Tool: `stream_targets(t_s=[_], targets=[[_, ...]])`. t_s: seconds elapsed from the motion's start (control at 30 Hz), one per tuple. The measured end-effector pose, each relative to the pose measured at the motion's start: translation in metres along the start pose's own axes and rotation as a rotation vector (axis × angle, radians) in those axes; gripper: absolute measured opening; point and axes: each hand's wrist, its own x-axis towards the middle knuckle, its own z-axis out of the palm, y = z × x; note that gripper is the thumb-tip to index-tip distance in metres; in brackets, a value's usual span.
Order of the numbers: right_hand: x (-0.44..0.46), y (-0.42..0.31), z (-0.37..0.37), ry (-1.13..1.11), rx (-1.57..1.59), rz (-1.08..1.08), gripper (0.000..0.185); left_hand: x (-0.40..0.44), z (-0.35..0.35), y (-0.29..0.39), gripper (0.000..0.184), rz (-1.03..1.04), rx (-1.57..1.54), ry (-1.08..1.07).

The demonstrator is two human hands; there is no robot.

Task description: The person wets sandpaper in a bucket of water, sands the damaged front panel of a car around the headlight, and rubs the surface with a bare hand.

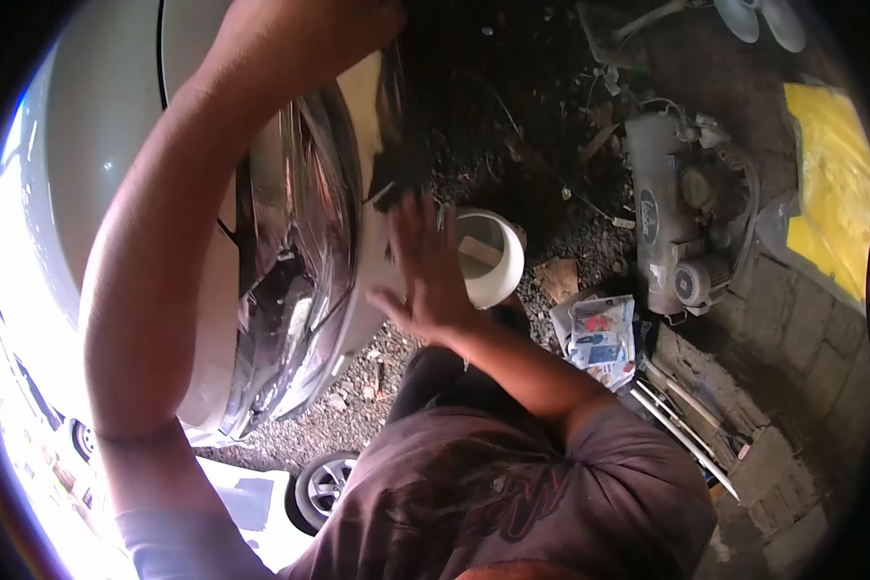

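My left arm reaches across the pale car body (106, 164) to the upper edge of the view. There my left hand (353, 27) is partly cut off and dark, so its fingers do not show clearly. Below that forearm lies the car's headlight (300, 261), its lens streaked with reflections. My right hand (425, 266) is open, fingers spread, palm toward the pale bumper panel (362, 280) beside the headlight. Whether it touches the panel I cannot tell. Just behind this hand stands a white bucket (507, 271) with a light block-like piece inside.
A dusty air compressor (655, 217) stands on the dirt to the right. Printed newspaper (599, 338) and several rods (686, 440) lie near a concrete block edge. Yellow plastic sheeting (826, 184) is at far right. Another white car's wheel (326, 488) shows at lower left.
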Motion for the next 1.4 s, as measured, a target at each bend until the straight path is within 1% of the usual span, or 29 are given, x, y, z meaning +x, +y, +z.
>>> stream_targets(t_s=[0.1,0.17,0.2,0.23,0.27,0.33,0.37,0.4,0.43,0.47,0.5,0.53,0.57,0.6,0.63,0.67,0.73,0.83,0.9,0.93,0.97,1.03,1.07,1.13,1.17,1.2,1.27,1.33,1.4], targets=[[0.044,0.028,-0.002,0.081,-0.013,0.072,0.097,-0.003,0.004,0.006,0.026,0.116,0.069,0.067],[0.044,0.04,0.006,0.202,0.244,0.047,0.094,0.009,-0.004,0.009,0.028,-0.055,0.061,-0.089],[0.018,0.033,0.008,0.21,0.32,0.092,0.084,0.006,-0.004,-0.001,0.029,0.055,0.052,-0.091],[-0.002,0.034,0.015,0.22,0.323,0.097,0.084,0.003,0.003,-0.003,0.029,0.063,0.057,-0.096],[-0.024,0.037,0.023,0.217,0.378,0.15,0.081,-0.001,0.012,-0.001,0.029,0.144,0.053,0.047],[-0.036,0.039,0.025,0.236,0.436,0.197,0.079,0.009,0.029,-0.047,0.03,0.308,-0.038,0.07],[-0.035,0.038,0.025,0.328,0.478,0.247,0.069,0.007,0.028,-0.053,0.03,0.327,-0.024,0.067],[-0.032,0.038,0.022,0.423,0.522,0.297,0.061,0.007,0.026,-0.052,0.035,0.266,-0.007,0.042],[-0.033,0.044,0.014,0.447,0.533,0.298,0.061,0.008,0.027,-0.05,0.039,0.205,0.011,0.014],[-0.037,0.054,0.002,0.338,0.545,0.472,0.05,0.005,0.032,-0.053,0.039,0.221,0.027,0.0],[-0.043,0.065,-0.008,0.216,0.559,0.645,0.043,-0.002,0.042,-0.06,0.042,0.296,0.178,0.039],[-0.053,0.086,-0.006,0.238,0.711,0.708,0.036,-0.01,0.054,-0.061,0.045,0.371,0.328,0.075],[-0.061,0.098,-0.007,0.325,0.903,0.8,0.034,-0.028,0.065,-0.046,0.041,0.363,0.353,0.045],[-0.068,0.11,-0.014,0.393,1.203,0.827,0.033,-0.053,0.074,-0.026,0.037,0.356,0.379,0.023],[-0.077,0.123,-0.024,0.459,1.504,0.837,0.032,-0.076,0.088,-0.012,0.041,0.407,0.517,-0.007],[-0.089,0.139,-0.033,0.456,1.534,0.869,0.033,-0.102,0.105,-0.001,0.044,0.458,0.656,-0.039],[-0.117,0.17,-0.052,0.464,1.505,0.919,0.036,-0.156,0.149,0.018,0.056,0.444,0.665,-0.124],[-0.158,0.211,-0.076,0.503,1.465,0.963,0.038,-0.217,0.188,0.037,0.079,0.329,0.54,-0.375],[-0.188,0.242,-0.084,0.542,1.395,1.003,0.04,-0.211,0.194,0.046,0.078,0.347,0.568,-0.383],[-0.197,0.252,-0.097,0.52,1.33,0.95,0.043,-0.195,0.192,0.05,0.078,0.349,0.58,-0.393],[-0.2,0.254,-0.116,0.486,1.314,0.976,0.044,-0.168,0.191,0.056,0.071,0.361,0.698,-0.427],[-0.206,0.26,-0.14,0.562,1.415,1.051,0.034,-0.114,0.2,0.041,0.062,0.377,0.759,-0.354],[-0.212,0.267,-0.145,0.561,1.425,1.053,0.034,-0.083,0.203,0.02,0.058,0.381,0.702,-0.244],[-0.224,0.28,-0.149,0.59,1.423,1.091,0.038,-0.029,0.193,0.019,0.05,0.427,0.891,-0.145],[-0.227,0.284,-0.15,0.597,1.429,1.1,0.038,-0.01,0.193,0.021,0.05,0.437,0.892,-0.154],[-0.233,0.288,-0.15,0.57,1.43,1.106,0.039,0.003,0.195,0.025,0.05,0.39,1.011,-0.22],[-0.246,0.294,-0.151,0.542,1.44,1.121,0.04,0.003,0.207,0.04,0.05,0.348,1.135,-0.298],[-0.252,0.299,-0.146,0.507,1.448,1.092,0.038,-0.017,0.216,0.066,0.053,0.226,0.988,-0.416],[-0.259,0.301,-0.145,0.503,1.44,1.128,0.039,-0.073,0.257,0.027,0.053,0.416,0.806,-0.457]])
